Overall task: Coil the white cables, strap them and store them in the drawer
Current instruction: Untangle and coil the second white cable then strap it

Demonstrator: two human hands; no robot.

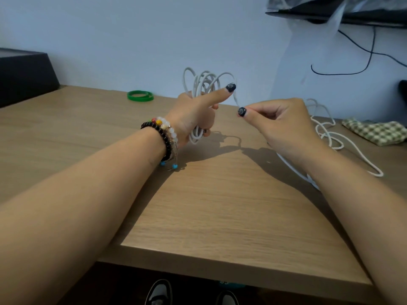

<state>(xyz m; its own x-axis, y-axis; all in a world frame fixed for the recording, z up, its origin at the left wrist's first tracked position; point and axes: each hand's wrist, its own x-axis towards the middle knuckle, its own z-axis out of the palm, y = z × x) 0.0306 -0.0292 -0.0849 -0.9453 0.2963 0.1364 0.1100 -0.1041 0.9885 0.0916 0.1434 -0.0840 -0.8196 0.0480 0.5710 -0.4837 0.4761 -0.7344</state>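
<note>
A: Surface?
B: Wooden desk (220,205) against a pale wall.

A: Coil?
B: White cable (204,84), looped, gripped in the left hand (193,115); loops rise above the fist, thumb stuck out.

A: Free strand?
B: Pinched by the right hand (277,119), fingers curled. Loose cable (330,137) lies on the desk behind it.

A: Other items?
B: Green bands (140,95), checked cloth (376,130).

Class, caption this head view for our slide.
Left hand holds coiled white cable; right hand pinches its loose strand.
</note>
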